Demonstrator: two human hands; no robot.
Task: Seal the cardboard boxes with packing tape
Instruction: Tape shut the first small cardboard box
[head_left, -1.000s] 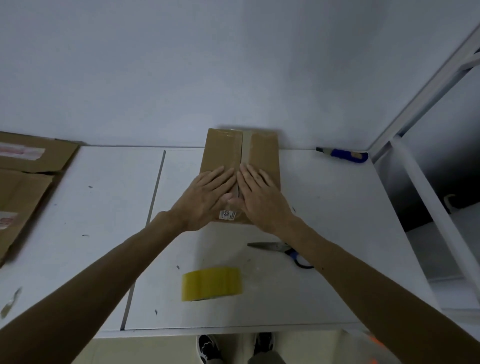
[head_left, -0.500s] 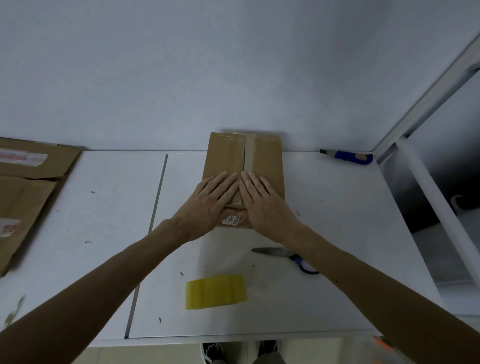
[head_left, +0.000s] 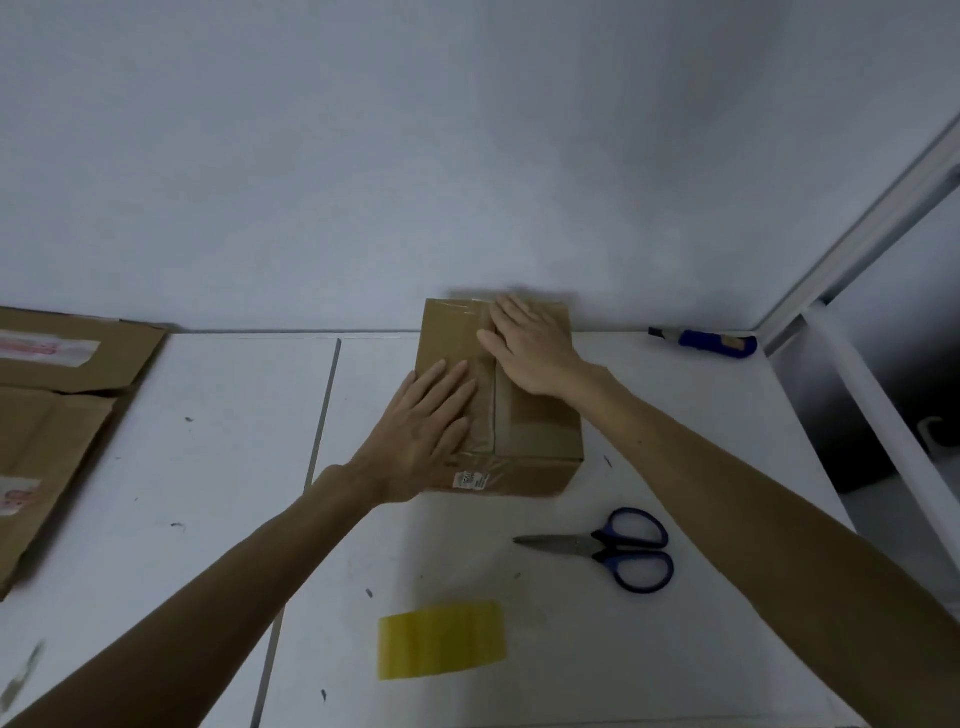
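Observation:
A brown cardboard box (head_left: 535, 431) stands on the white table (head_left: 208, 467) against the back wall, with a strip of clear tape along its top seam. My left hand (head_left: 426, 426) lies flat on the near left part of the box top, fingers straight. My right hand (head_left: 524, 343) presses flat on the tape near the far end of the seam. A yellow roll of packing tape (head_left: 441, 639) lies on the table in front of the box.
Blue-handled scissors (head_left: 618, 548) lie right of the tape roll. A blue utility knife (head_left: 711, 343) rests at the back right corner. Flattened cardboard sheets (head_left: 57, 415) cover the left side. A white metal frame (head_left: 878, 395) borders the table's right edge.
My right hand has slid away from me along the seam to the far end of the box top. My left hand stays on the near left part.

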